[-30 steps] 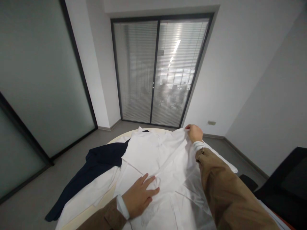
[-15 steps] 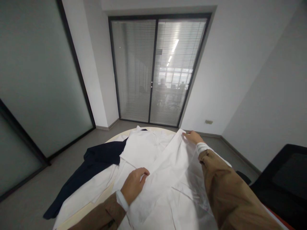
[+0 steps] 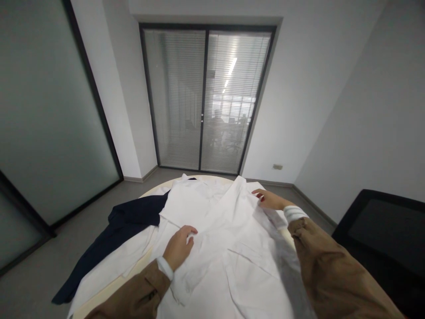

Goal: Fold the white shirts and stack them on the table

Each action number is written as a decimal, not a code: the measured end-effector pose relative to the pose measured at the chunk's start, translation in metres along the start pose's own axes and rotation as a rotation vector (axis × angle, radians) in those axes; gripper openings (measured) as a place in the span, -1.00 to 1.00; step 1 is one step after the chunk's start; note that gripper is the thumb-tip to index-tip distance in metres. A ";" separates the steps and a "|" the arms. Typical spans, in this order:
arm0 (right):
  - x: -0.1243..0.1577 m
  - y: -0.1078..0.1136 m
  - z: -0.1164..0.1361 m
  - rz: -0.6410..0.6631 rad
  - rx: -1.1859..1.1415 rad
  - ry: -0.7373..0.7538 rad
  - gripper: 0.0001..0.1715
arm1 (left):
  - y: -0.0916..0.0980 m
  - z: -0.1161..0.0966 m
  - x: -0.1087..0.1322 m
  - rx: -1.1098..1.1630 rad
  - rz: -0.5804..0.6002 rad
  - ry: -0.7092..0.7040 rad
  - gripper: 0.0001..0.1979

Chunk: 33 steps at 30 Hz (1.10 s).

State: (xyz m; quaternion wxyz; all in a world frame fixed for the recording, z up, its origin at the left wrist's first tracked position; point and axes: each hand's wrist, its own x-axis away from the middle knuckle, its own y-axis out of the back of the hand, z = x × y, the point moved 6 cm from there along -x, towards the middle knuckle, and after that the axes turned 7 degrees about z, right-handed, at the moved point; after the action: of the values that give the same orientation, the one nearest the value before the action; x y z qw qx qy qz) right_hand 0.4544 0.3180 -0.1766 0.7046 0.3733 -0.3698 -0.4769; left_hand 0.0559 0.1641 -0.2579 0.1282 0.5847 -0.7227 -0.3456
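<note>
L hand: L hand (image 3: pixel 179 247) is resting on the shirt, fingers loosely curled, not pinching anything visible; white cuff (image 3: pixel 165 268) and tan sleeve (image 3: pixel 133 297) are showing behind it.
R hand: R hand (image 3: pixel 270 199) is lying along the shirt's raised far edge, fingers stretched out together; can't tell if it's pinching the cloth. Striped cuff (image 3: pixel 294 214) and tan sleeve (image 3: pixel 332 270) are trailing toward the cam.
Shirt: white cotton button shirt (image 3: pixel 212 261) is lying spread out, front up, on tabletop, w/ chest pocket showing between both hands, nearer the R one.
Under shirt: navy jacket (image 3: pixel 133 217) and white garment (image 3: pixel 109 261) are lying partly beneath it, hanging past the L edge.
Surface: round cream tabletop (image 3: pixel 146 195) is carrying the whole pile.
Room: grey floor (image 3: pixel 66 248), white walls (image 3: pixel 332 97), frosted glass panels (image 3: pixel 49 110) on L, glass double door w/ blinds (image 3: pixel 206 102) ahead, black chair (image 3: pixel 381 230) standing at R.
</note>
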 end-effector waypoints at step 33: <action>-0.002 -0.005 -0.020 -0.370 0.023 -0.434 -0.47 | -0.004 -0.020 0.007 0.072 0.236 0.022 -0.68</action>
State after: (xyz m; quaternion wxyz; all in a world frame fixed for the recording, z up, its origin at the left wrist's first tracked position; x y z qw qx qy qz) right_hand 0.4690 0.3217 -0.1905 0.5058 0.3315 -0.4429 -0.6619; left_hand 0.0692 0.1500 -0.2474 0.1547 0.5037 -0.7969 -0.2956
